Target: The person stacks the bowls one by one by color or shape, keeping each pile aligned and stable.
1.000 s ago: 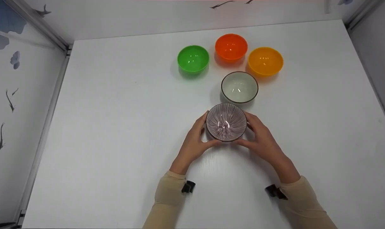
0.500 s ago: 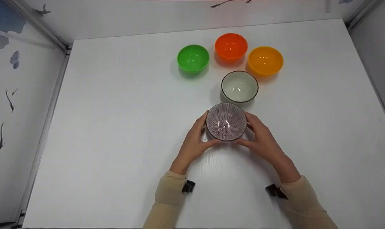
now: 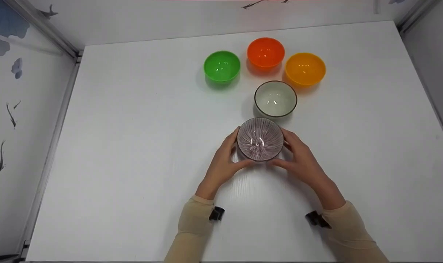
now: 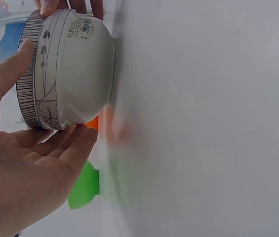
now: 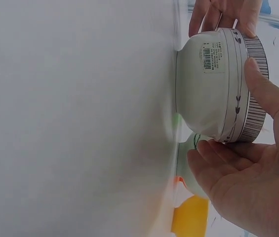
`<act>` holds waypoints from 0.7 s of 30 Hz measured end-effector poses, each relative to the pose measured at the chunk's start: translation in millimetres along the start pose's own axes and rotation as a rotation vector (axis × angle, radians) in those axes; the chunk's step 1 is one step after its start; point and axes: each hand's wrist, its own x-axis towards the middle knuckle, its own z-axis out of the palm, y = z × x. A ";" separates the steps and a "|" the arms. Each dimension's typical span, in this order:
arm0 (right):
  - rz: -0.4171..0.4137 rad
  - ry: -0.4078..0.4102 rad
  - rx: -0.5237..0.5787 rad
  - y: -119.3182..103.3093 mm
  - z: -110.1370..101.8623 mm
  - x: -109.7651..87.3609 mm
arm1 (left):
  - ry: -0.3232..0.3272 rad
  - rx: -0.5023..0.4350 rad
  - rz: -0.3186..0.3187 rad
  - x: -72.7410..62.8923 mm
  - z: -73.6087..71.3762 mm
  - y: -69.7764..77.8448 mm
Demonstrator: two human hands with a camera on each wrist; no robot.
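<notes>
In the head view, a bowl with fine purple-grey stripes (image 3: 260, 139) stands upright between both hands. From the wrist views its striped rim appears nested in a white bowl with a leaf-line pattern (image 4: 84, 74) and a barcode label (image 5: 212, 58). My left hand (image 3: 222, 164) grips the left side, thumb at the near edge of the rim and fingers round the side. On the right, my right hand (image 3: 302, 160) holds it in a mirrored way. The foot of the stack appears to rest on the white table (image 3: 133, 146).
Just behind the stack is a pale bowl with a dark rim (image 3: 276, 99). Farther back stand a green bowl (image 3: 222, 66), an orange-red bowl (image 3: 265, 53) and a yellow-orange bowl (image 3: 305, 69). White walls (image 3: 152, 18) bound the table at the back and sides.
</notes>
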 end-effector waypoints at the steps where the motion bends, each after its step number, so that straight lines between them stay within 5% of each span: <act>1: 0.002 -0.001 -0.001 0.0 0.0 0.1 | 0.000 0.003 0.001 0.0 -0.1 0.0; 21: -0.007 -0.003 0.027 -1.2 1.1 0.8 | 0.000 0.021 -0.029 1.0 0.0 0.9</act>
